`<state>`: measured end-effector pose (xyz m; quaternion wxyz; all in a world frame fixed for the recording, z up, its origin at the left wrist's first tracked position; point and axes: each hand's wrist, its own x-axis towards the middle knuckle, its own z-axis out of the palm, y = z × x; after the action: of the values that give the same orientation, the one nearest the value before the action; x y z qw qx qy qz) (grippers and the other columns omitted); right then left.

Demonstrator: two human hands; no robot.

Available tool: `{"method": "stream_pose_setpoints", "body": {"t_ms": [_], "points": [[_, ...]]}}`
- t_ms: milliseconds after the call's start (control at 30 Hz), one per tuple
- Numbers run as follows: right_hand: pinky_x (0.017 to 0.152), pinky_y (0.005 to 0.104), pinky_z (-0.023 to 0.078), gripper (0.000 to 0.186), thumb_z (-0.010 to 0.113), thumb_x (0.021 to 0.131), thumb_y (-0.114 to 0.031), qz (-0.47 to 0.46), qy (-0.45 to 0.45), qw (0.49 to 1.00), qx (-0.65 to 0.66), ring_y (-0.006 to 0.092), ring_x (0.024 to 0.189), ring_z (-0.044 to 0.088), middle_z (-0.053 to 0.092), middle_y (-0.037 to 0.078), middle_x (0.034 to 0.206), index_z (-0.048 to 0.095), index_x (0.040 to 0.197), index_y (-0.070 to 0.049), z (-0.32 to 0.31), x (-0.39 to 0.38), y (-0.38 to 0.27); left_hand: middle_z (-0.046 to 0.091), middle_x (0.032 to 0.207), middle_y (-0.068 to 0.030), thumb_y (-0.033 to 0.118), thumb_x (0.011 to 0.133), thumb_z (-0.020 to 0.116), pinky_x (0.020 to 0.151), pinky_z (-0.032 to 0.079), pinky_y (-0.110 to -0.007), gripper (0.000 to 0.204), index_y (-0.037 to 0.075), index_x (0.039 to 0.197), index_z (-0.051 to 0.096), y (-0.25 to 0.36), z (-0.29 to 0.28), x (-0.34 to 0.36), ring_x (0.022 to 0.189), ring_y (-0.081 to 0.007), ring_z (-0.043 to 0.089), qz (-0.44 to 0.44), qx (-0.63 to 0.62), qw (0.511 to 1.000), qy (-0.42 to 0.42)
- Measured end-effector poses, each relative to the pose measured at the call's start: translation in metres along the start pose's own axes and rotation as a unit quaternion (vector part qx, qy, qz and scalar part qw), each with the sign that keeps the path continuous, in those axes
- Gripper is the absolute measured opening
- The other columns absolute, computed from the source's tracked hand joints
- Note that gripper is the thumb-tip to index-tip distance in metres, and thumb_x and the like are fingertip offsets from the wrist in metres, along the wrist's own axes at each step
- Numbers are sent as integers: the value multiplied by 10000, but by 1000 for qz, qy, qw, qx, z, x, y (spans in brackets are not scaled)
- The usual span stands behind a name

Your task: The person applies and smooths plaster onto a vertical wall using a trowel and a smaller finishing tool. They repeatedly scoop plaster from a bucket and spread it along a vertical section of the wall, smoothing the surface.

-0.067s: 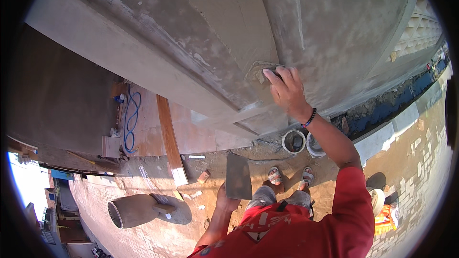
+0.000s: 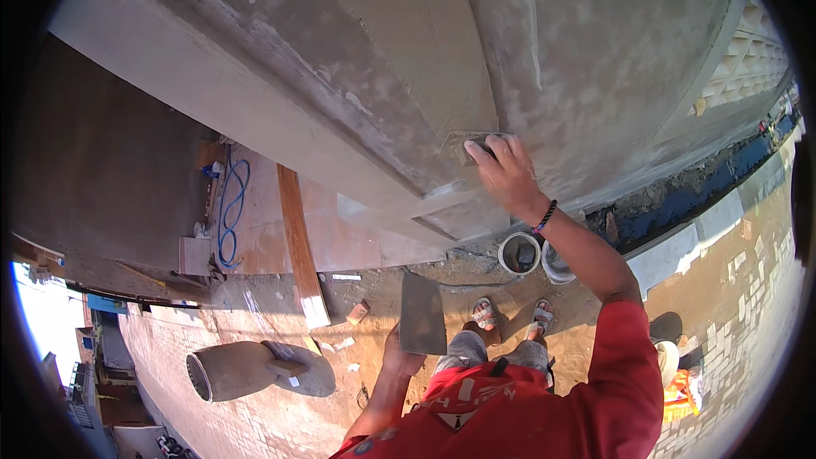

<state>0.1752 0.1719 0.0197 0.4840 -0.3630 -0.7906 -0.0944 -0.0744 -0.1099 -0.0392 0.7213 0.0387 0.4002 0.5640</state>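
- Head view: right hand (image 2: 508, 174) presses a small flat float (image 2: 470, 148) against the grey plastered wall (image 2: 595, 59), fingers spread over its back.
- Left hand (image 2: 399, 357) hangs low, closed on the handle of a flat board (image 2: 422, 313) that holds the plaster.
- Rubbing well likely means keeping the float flat, with light, even pressure.
- Wall looks damp and patchy; below lie sandy ground, two buckets (image 2: 519, 253), a wooden plank (image 2: 299, 246) and a blue hose (image 2: 229, 212).
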Motion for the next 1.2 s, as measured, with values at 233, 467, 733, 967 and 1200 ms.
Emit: {"method": "stream_pose_setpoints", "body": {"t_ms": [233,467,733,967,1200], "points": [[786,369,458,484,631,714,24,-65,-33,996,54,261,862,510,536,94,991,590,1190,-58,-52,14,-5,603,1147,-93,184,973,397,880,489,-371,331,36,1245,517,-36,16,-11,1012,-230,595,23,-39,999,11],[773,384,455,527,656,736,30,-225,150,961,-57,273,888,509,550,92,1014,566,1243,-83,-141,208,10,589,1168,-102,187,979,387,885,488,-377,338,35,1259,499,-60,29,-14,1024,-240,589,55,-70,996,-21],[766,340,477,464,599,752,-43,-224,-123,964,-73,249,913,496,514,86,1025,566,1213,-88,-39,37,32,585,1187,-94,197,981,393,894,485,-373,336,43,1261,498,-67,33,-19,1046,-237,587,78,-75,994,-6],[765,362,493,464,637,739,-15,-208,-107,972,23,239,903,495,516,66,1008,570,1197,-42,-76,65,7,603,1154,-86,173,970,394,886,490,-361,326,30,1235,518,-70,35,-21,1028,-222,596,101,-81,989,66],[763,338,463,471,638,742,39,-291,113,948,-58,259,869,512,559,71,1002,594,1196,-80,-160,244,6,607,1103,-104,155,949,440,832,505,-364,316,2,1211,530,-84,41,-5,986,-228,599,88,-108,990,1]]}}
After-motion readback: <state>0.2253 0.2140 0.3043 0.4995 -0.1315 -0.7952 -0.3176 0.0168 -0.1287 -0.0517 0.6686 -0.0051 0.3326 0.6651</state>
